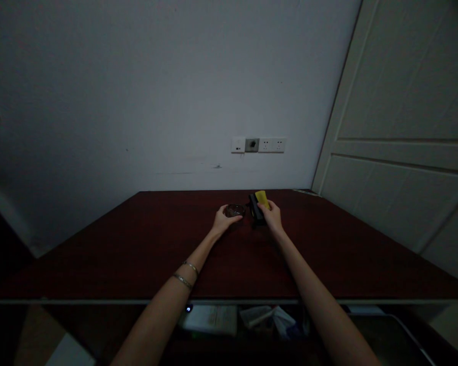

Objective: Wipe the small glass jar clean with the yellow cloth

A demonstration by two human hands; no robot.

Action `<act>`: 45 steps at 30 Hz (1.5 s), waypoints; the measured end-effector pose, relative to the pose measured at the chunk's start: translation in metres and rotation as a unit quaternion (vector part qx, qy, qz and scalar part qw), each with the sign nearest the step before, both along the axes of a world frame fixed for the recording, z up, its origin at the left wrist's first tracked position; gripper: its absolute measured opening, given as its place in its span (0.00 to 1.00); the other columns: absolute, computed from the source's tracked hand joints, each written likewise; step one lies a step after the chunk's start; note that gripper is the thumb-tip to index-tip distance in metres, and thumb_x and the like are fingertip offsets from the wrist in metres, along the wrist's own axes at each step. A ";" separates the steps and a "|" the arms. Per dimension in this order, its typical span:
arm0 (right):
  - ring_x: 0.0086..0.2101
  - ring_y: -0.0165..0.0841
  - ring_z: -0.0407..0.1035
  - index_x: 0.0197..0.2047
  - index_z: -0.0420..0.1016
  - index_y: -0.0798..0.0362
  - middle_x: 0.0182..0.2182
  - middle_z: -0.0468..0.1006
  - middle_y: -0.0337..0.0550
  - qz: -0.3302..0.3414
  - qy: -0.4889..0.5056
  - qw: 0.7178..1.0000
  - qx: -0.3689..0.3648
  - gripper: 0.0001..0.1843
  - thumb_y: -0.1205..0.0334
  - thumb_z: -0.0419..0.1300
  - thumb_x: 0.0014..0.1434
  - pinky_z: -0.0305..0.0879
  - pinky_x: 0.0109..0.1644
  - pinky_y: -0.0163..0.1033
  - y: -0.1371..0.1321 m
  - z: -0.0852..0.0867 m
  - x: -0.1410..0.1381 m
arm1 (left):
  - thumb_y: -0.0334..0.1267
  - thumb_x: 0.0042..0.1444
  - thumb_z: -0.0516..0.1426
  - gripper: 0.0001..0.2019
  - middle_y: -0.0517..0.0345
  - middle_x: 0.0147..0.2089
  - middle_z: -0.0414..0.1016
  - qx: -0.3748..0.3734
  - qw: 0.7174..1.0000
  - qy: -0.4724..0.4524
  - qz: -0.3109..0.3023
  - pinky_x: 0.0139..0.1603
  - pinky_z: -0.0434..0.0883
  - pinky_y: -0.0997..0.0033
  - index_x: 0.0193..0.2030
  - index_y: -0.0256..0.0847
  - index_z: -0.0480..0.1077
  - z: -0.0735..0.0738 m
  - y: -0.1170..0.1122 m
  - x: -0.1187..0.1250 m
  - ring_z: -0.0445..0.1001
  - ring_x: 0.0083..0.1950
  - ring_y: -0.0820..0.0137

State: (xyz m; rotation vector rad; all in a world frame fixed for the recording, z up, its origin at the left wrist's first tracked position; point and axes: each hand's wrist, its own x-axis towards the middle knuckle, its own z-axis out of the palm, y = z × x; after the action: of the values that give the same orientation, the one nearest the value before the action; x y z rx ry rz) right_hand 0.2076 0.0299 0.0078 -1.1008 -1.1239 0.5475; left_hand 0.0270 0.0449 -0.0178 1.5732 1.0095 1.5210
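My left hand is curled round the near left side of a small round glass dish, dark and see-through, like an ashtray. The dish is on or just above the dark red tabletop. To its right, my right hand pinches a yellow piece, perhaps a sponge or folded cloth. That yellow piece lies against a black, boxy object just left of my right fingers. The black object's kind is unclear in the dim light, and I cannot tell whether the fingers also grip it.
The dark red table reaches back to a pale wall with a row of sockets. At the right stands a white panelled door. Under the front edge, a shelf holds a white box and plastic bags.
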 end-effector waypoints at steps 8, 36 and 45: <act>0.42 0.36 0.68 0.49 0.68 0.51 0.43 0.74 0.43 0.032 -0.227 0.966 0.119 0.22 0.64 0.55 0.48 0.61 0.48 0.41 -0.012 0.023 0.002 | 0.41 0.30 0.67 0.33 0.45 0.45 0.70 -0.025 1.000 -0.003 -0.004 0.49 0.66 0.64 0.46 0.32 0.62 -0.001 -0.001 -0.002 0.70 0.45 0.65; 0.57 0.40 0.51 0.56 0.58 0.42 0.56 0.62 0.40 0.245 -0.801 0.504 0.211 0.24 0.68 0.50 0.57 0.53 0.50 0.50 -0.015 0.080 0.002 | 0.25 0.24 0.67 0.34 0.54 0.41 0.69 -0.080 0.975 -0.143 -0.148 0.47 0.63 0.64 0.44 0.36 0.62 -0.002 -0.017 0.004 0.69 0.41 0.69; 0.59 0.46 0.45 0.56 0.56 0.35 0.58 0.59 0.36 0.230 -0.824 0.495 0.154 0.25 0.68 0.49 0.58 0.53 0.49 0.58 -0.017 0.083 -0.005 | 0.22 0.23 0.65 0.34 0.56 0.39 0.69 -0.110 0.966 -0.182 -0.147 0.43 0.64 0.66 0.43 0.36 0.61 0.002 -0.020 0.003 0.69 0.38 0.70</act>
State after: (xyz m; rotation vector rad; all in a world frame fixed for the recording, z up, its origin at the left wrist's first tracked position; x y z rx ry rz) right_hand 0.2025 0.0129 0.0908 -0.7299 -3.1056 -0.6672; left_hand 0.0301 0.0245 -0.0162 1.1725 0.6757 1.3721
